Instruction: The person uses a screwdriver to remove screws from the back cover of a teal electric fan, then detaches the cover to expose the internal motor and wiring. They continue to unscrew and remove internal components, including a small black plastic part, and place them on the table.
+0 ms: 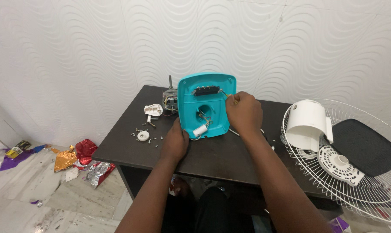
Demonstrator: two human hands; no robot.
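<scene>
A turquoise plastic fan base cover [212, 88] stands tilted on the dark table [230, 157], its inner side facing me, with a black switch strip near the top and a small white cylinder with wires low down. My left hand [175, 142] grips the cover's lower left edge. My right hand [244, 113] is at the cover's upper right edge, closed on a thin screwdriver [226, 94] whose tip points at the switch strip.
A fan motor [171, 99] stands behind the cover. Several screws, a white knob [143, 136] and a white bracket [153, 110] lie at the table's left. A white wire fan grille [368, 172] with white housing parts sits at right. Foil scraps [81, 159] litter the floor.
</scene>
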